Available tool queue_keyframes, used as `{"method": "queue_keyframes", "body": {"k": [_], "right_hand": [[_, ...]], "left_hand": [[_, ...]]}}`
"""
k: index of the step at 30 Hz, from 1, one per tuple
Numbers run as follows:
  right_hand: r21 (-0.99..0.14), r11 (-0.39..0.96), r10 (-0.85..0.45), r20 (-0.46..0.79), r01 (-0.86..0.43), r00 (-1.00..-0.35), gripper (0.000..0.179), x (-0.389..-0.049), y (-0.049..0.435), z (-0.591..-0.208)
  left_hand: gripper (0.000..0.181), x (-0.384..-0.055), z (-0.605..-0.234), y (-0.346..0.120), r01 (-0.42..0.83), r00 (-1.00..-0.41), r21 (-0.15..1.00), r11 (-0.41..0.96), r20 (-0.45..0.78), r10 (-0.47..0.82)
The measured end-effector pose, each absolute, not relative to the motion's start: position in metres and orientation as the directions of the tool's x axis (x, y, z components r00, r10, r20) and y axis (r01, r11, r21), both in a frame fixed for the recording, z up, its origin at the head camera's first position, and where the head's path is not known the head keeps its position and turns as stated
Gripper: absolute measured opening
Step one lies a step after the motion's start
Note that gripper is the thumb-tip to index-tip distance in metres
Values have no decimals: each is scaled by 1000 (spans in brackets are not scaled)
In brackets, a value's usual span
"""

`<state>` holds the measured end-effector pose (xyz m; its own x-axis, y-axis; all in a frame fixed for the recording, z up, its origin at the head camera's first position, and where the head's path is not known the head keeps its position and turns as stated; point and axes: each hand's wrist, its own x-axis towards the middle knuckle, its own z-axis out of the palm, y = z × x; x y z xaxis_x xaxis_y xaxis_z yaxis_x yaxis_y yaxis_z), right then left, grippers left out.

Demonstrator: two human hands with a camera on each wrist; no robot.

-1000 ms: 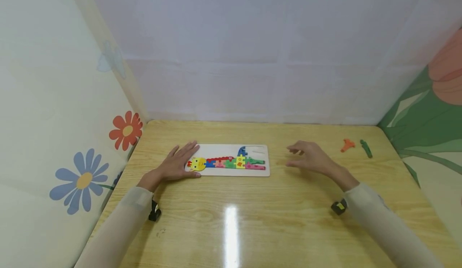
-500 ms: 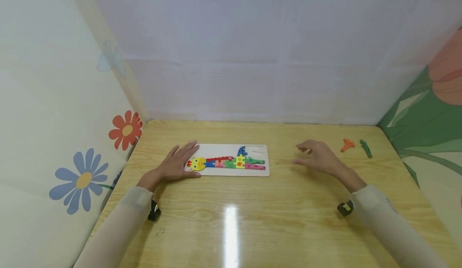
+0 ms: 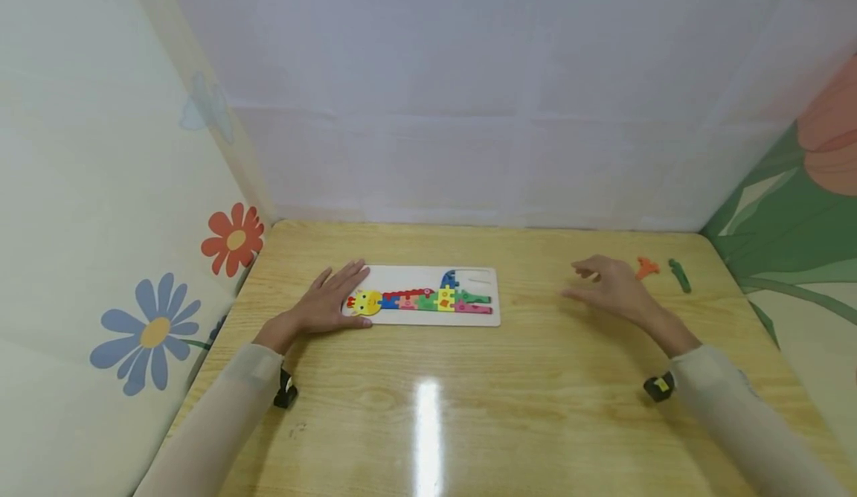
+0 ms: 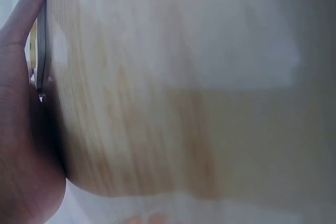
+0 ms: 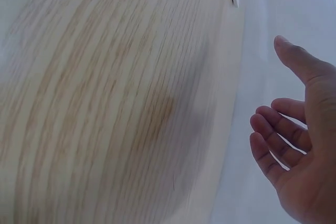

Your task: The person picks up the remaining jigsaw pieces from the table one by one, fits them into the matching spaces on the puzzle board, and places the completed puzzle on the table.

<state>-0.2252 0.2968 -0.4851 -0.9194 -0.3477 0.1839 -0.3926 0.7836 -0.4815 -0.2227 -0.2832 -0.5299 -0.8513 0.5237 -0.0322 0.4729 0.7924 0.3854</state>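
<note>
A white giraffe puzzle board (image 3: 428,318) lies on the table, holding colourful pieces with a yellow giraffe head (image 3: 368,303) at its left end. Over that end my left hand (image 3: 328,305) rests with straight, spread fingers, its thumb along the near edge. In the left wrist view the thumb (image 4: 23,11) lies against the board's edge. At the board's upper right, grooves show in bare white surface. My right hand (image 3: 612,289) is above the table right of the board, fingers loosely bent and holding nothing, as the right wrist view shows too. Beyond it lies an orange puzzle piece (image 3: 646,267).
A green puzzle piece (image 3: 679,276) lies right of the orange one, near the right side of the wooden table (image 3: 535,408). A pale cloth wall (image 3: 469,170) rises behind the table, and flower-printed walls stand at both sides.
My right hand has moved right, away from the board and closer to the orange piece. The left hand and the board have stayed in place.
</note>
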Motion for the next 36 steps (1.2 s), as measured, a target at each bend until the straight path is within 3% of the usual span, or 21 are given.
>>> {"method": "queue_keyframes", "body": {"k": [12, 17, 22, 36], "right_hand": [[-530, 797, -274, 110, -289, -956, 72, -220, 320, -478], [-523, 799, -256, 153, -298, -954, 70, -219, 328, -479], [-490, 806, -251, 224, -331, -942, 64, -219, 334, -478], [-495, 823, -186, 228, -279, -956, 66, -217, 354, -481]], "left_hand": [[115, -222, -527, -283, 456, -857, 369, 810, -63, 511], [114, -223, -530, -284, 471, -854, 379, 797, -30, 519], [115, -223, -526, -282, 451, -857, 364, 815, -77, 509], [114, -223, -527, -282, 466, -854, 361, 807, -52, 517]]}}
